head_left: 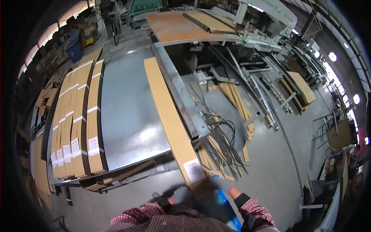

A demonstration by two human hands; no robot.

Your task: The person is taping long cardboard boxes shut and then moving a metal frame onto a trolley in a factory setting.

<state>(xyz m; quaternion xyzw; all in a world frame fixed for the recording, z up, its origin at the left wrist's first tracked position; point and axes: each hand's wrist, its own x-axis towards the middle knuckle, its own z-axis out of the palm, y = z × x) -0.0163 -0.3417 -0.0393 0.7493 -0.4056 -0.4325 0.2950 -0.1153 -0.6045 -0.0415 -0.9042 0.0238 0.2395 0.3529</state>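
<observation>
Both forearms, in red-and-white checked sleeves (pixel 256 210), are slanting inward from the lower edge. The dark-gloved left hand (pixel 181 195) is resting low, just left of the near end of a long tan strip (pixel 165 108); the right hand (pixel 211 185), also in a dark glove, is angling toward that end from the right, a red band showing at its wrist. The gloves are merging into shadow, so I cannot tell whether either hand's fingers are gripping the strip or staying open.

The strip, straight-edged and cardboard-like, is lying lengthwise along the table's right side, its near end overhanging and bearing 1 white label (pixel 194 170). The smooth grey metal table (pixel 129 112) is reflecting light. At its left, bundles (pixel 75 120) of flat tan strips with dark sides are lying under white straps. Thin dark strips (pixel 228 146) are tangling on the floor.
</observation>
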